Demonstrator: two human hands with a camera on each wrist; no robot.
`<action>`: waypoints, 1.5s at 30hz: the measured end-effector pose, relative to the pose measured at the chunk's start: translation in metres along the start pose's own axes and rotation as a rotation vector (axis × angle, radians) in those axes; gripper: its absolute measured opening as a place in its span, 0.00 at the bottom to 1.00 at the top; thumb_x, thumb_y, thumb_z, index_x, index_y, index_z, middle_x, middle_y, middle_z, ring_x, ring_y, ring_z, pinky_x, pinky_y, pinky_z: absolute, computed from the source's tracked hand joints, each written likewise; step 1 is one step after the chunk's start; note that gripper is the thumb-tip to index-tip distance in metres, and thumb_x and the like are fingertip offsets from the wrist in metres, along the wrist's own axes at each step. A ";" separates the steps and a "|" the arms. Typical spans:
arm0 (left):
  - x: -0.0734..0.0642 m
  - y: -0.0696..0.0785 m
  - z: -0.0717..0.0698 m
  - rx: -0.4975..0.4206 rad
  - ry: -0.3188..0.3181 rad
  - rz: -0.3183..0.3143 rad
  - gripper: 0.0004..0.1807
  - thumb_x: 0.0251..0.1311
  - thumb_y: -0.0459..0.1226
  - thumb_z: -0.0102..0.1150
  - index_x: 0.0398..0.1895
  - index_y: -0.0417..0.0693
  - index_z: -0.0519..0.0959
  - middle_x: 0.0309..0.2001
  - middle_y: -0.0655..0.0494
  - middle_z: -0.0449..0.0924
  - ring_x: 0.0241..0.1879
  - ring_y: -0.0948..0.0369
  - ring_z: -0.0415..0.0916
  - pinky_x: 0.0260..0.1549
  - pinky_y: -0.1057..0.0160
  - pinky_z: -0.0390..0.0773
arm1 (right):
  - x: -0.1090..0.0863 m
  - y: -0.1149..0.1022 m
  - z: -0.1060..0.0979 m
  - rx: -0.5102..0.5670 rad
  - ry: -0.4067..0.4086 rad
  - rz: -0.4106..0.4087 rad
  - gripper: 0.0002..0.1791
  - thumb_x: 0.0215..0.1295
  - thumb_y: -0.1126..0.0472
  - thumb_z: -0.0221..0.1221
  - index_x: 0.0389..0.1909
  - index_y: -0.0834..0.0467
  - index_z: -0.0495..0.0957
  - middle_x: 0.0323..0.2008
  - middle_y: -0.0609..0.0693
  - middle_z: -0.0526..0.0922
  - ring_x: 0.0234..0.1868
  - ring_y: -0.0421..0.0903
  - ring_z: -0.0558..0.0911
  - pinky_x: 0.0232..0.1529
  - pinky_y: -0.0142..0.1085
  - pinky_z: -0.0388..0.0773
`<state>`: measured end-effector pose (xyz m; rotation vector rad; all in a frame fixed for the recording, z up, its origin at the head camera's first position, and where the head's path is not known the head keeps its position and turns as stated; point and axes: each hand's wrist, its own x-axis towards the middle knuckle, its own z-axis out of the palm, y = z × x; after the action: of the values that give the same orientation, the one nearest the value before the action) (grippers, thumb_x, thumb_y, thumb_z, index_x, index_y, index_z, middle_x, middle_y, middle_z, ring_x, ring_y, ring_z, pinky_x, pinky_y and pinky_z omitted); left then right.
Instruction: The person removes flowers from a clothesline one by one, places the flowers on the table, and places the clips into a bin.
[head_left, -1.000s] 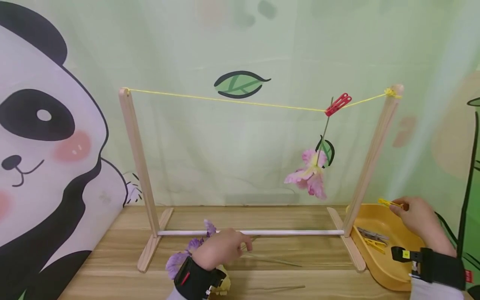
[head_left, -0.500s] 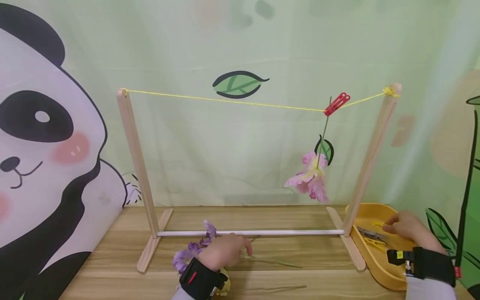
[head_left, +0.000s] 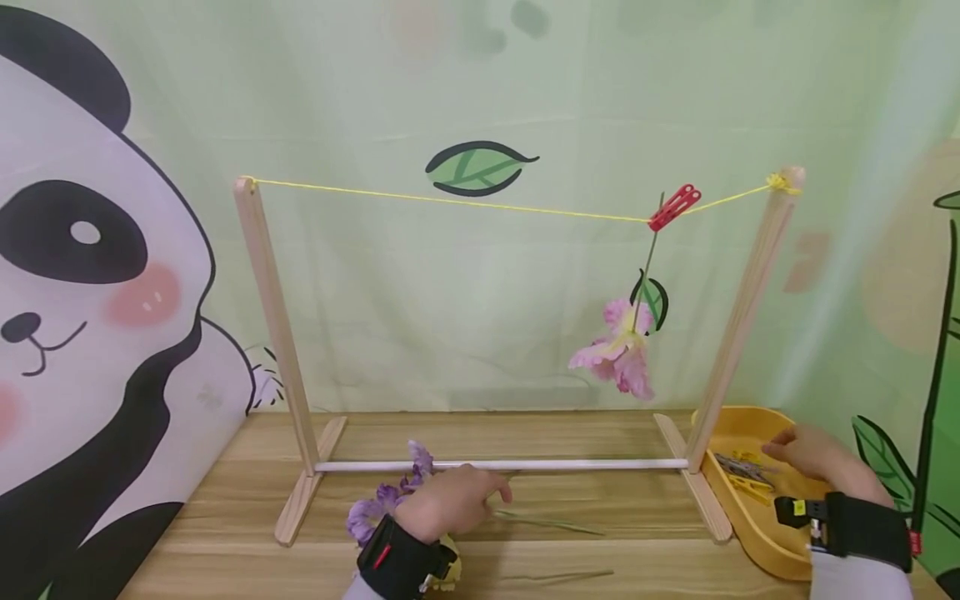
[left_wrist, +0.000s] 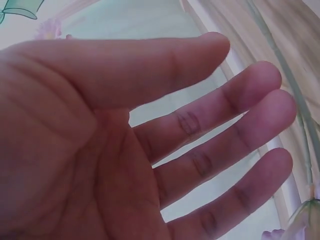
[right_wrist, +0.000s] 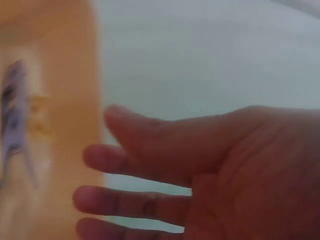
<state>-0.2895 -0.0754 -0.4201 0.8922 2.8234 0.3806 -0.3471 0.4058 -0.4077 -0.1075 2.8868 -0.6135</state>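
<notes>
My left hand (head_left: 456, 504) is over the tabletop, partly covering a purple flower (head_left: 365, 518) and a pale yellow flower (head_left: 450, 573). In the left wrist view its fingers are spread and hold nothing; a green stem (left_wrist: 302, 145) lies past the fingertips. My right hand (head_left: 821, 457) hovers over the yellow-orange tray (head_left: 776, 546), fingers extended with nothing in them. Inside the tray lie a yellow clothespin (head_left: 750, 490) and grey clothespins (head_left: 738, 468), with another bit of yellow behind. A red clothespin (head_left: 675, 207) pins a pink flower (head_left: 622, 350) upside down to the yellow string (head_left: 450, 197).
Two wooden posts, left (head_left: 273, 325) and right (head_left: 746, 333), carry the string; a white rod (head_left: 570, 465) joins them low down. Loose stems lie on the wooden table (head_left: 637, 500). A panda-print curtain (head_left: 480, 317) hangs behind.
The right hand lowered a yellow clothespin into the tray and let go of it; that clothespin now lies by the others. The left hand shifted slightly to the right.
</notes>
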 end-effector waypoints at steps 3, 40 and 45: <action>-0.001 0.001 -0.001 0.014 0.036 0.033 0.16 0.58 0.30 0.57 0.47 0.56 0.80 0.45 0.53 0.83 0.34 0.65 0.74 0.30 0.66 0.72 | -0.011 -0.015 -0.013 -0.044 0.079 -0.031 0.33 0.73 0.48 0.49 0.50 0.81 0.67 0.47 0.82 0.70 0.46 0.75 0.72 0.42 0.61 0.74; 0.030 0.046 -0.059 -0.723 0.623 0.256 0.14 0.70 0.35 0.51 0.57 0.52 0.75 0.45 0.53 0.79 0.43 0.57 0.78 0.40 0.60 0.81 | -0.050 -0.180 -0.060 0.090 0.706 -0.565 0.17 0.73 0.56 0.52 0.55 0.61 0.76 0.39 0.57 0.79 0.38 0.50 0.72 0.36 0.44 0.70; 0.060 0.049 -0.088 -0.641 0.669 0.298 0.14 0.70 0.37 0.51 0.56 0.53 0.75 0.44 0.55 0.79 0.43 0.59 0.78 0.43 0.61 0.79 | -0.048 -0.199 -0.094 0.130 0.800 -0.607 0.17 0.72 0.58 0.53 0.56 0.63 0.75 0.44 0.61 0.77 0.43 0.55 0.72 0.39 0.48 0.67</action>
<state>-0.3316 -0.0190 -0.3262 1.1699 2.7258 1.7888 -0.3126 0.2663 -0.2340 -0.9440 3.5506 -1.1619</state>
